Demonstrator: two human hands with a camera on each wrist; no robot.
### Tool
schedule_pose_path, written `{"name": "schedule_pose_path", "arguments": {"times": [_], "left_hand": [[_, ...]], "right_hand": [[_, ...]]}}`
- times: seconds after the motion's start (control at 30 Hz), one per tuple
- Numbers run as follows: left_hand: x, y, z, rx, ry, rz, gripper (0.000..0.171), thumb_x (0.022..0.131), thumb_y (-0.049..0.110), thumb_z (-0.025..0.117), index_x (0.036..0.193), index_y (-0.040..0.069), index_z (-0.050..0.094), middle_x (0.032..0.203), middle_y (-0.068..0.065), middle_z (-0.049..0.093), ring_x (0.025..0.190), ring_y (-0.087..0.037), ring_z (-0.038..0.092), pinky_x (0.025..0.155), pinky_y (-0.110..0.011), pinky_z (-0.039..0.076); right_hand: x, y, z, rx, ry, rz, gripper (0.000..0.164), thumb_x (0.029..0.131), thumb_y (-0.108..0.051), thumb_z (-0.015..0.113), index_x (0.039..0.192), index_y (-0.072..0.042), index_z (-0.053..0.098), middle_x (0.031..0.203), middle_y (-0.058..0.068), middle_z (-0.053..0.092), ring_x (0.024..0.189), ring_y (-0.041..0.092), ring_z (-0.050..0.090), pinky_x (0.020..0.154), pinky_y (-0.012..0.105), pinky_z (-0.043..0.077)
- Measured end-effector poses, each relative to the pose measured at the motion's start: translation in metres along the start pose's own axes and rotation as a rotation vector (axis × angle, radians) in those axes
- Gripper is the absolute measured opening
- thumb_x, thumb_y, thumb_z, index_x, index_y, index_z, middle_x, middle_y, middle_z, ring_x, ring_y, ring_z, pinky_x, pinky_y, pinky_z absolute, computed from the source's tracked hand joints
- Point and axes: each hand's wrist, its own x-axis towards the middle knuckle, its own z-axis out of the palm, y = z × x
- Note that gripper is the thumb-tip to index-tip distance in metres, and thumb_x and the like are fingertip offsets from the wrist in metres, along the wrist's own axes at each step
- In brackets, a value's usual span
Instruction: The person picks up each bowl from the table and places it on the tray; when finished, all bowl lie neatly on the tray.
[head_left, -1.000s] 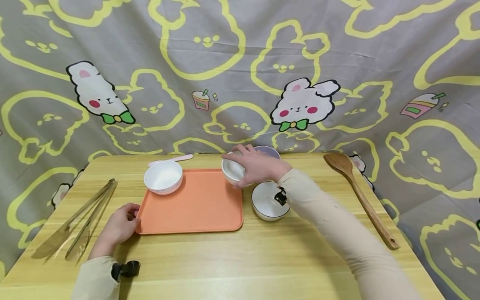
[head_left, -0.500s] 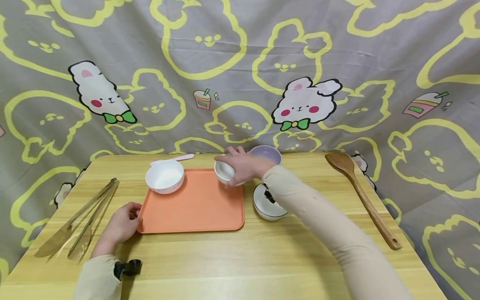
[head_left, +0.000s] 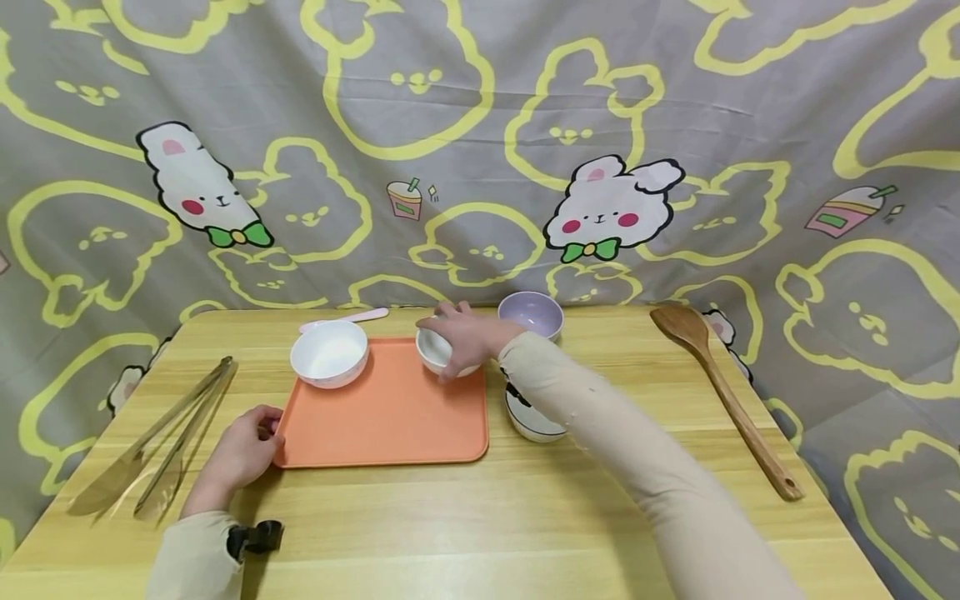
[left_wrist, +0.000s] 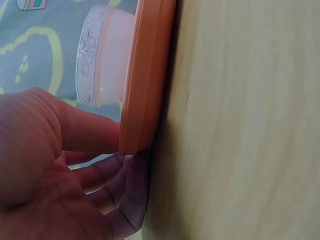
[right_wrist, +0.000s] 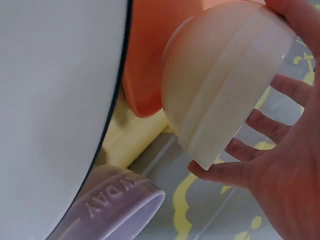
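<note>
We note the small white bowl (head_left: pixel 431 349) shifted left since the earlier frame, over the orange tray (head_left: pixel 390 417) near frame centre; the right hand (head_left: pixel 471 332) grips its rim. Outer wall: plain, ridged band. Lower left: the left hand (head_left: pixel 243 448) pinches the tray.

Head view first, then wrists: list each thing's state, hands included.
Orange tray, flat on the table.
Left white bowl, upright on the tray, empty.
Right white bowl, gripped; contact with the tray unclear.
Black-rimmed bowl, upright, partly hidden by the sleeve.
Purple bowl, upright, empty.
Tongs, lying with arms spread.
Wooden spatula, lying flat.
Pink utensil, lying, partly hidden.
Left hand, pinching the orange tray's edge.
Right hand, gripping the right white bowl's rim.
</note>
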Motion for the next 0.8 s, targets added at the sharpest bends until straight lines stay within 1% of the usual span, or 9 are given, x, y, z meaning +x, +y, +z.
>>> {"name": "schedule_pose_path", "arguments": {"times": [0.13, 0.23, 0.47, 0.67, 0.8], "left_hand": [[0.000, 0.000, -0.001, -0.005, -0.004, -0.006, 0.032, 0.088, -0.003, 0.057, 0.118, -0.016, 0.051, 0.096, -0.020, 0.057, 0.085, -0.031, 0.055, 0.068, -0.039, 0.045], [0.000, 0.000, -0.001, -0.004, -0.006, -0.007, 0.033, 0.089, -0.003, 0.057, 0.118, -0.016, 0.051, 0.097, -0.020, 0.056, 0.085, -0.031, 0.055, 0.068, -0.039, 0.045], [0.000, 0.001, 0.000, -0.007, -0.002, -0.002, 0.033, 0.088, -0.003, 0.057, 0.118, -0.016, 0.051, 0.096, -0.019, 0.056, 0.085, -0.031, 0.055, 0.068, -0.039, 0.045], [0.000, 0.000, 0.001, 0.004, 0.003, 0.003, 0.033, 0.088, -0.004, 0.058, 0.118, -0.016, 0.051, 0.095, -0.018, 0.056, 0.084, -0.030, 0.055, 0.069, -0.039, 0.045], [0.000, 0.001, 0.001, 0.010, 0.003, -0.002, 0.033, 0.088, -0.003, 0.057, 0.118, -0.016, 0.051, 0.095, -0.019, 0.056, 0.084, -0.030, 0.055, 0.069, -0.040, 0.044]], "right_hand": [[0.006, -0.003, 0.002, -0.003, -0.023, 0.015, 0.096, 0.071, -0.042, 0.085, 0.152, -0.029, 0.035, 0.148, 0.008, 0.028, 0.124, 0.033, 0.031, 0.087, 0.041, 0.044], [0.008, -0.002, 0.005, -0.028, -0.030, 0.033, 0.096, 0.071, -0.043, 0.085, 0.151, -0.030, 0.035, 0.148, 0.006, 0.028, 0.125, 0.031, 0.031, 0.087, 0.042, 0.045], [0.010, 0.000, 0.007, -0.053, -0.025, 0.045, 0.097, 0.070, -0.041, 0.085, 0.152, -0.025, 0.035, 0.148, 0.009, 0.029, 0.126, 0.032, 0.033, 0.090, 0.044, 0.043], [0.012, 0.001, 0.010, -0.048, -0.041, 0.037, 0.102, 0.069, -0.045, 0.086, 0.154, -0.024, 0.032, 0.149, 0.009, 0.027, 0.132, 0.033, 0.027, 0.100, 0.051, 0.036], [0.011, 0.001, 0.011, -0.043, -0.039, 0.031, 0.102, 0.071, -0.047, 0.085, 0.154, -0.025, 0.031, 0.149, 0.008, 0.027, 0.132, 0.032, 0.027, 0.101, 0.052, 0.035]]}}
